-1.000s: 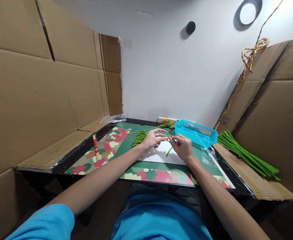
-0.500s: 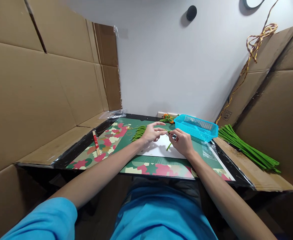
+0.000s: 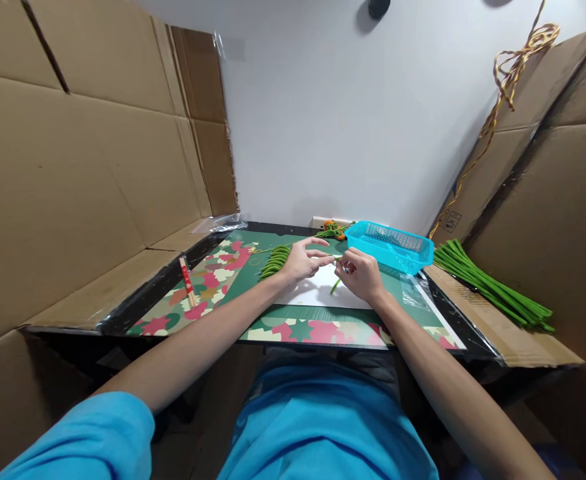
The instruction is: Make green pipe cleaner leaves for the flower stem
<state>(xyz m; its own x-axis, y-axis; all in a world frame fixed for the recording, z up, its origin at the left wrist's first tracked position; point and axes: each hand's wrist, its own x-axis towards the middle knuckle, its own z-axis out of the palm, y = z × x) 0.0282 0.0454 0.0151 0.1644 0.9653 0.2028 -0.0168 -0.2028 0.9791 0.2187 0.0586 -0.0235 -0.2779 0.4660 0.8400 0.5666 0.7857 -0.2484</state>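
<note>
A short green fuzzy stem, like a pipe cleaner (image 3: 335,287), is held between my two hands over a white sheet (image 3: 300,295). My left hand (image 3: 301,261) pinches its far part at the fingertips, with the upper fingers stretched out. Curled close around the same piece are the fingers of my right hand (image 3: 363,275); the piece's loose end hangs down below them. Just left of my left hand lies a row of curved green pieces (image 3: 274,260), partly covered by that hand and wrist.
A blue plastic basket (image 3: 390,248) stands at the back right, beside orange flowers with green stems (image 3: 333,229). A bundle of long green stems (image 3: 493,283) lies on cardboard at right. Red-wrapped chopsticks (image 3: 187,280) lie at left. Cardboard walls (image 3: 97,153) flank the table.
My fingers have shifted slightly on the green pipe cleaner, the right hand's closing in a little. The whole view has tilted a bit downward.
</note>
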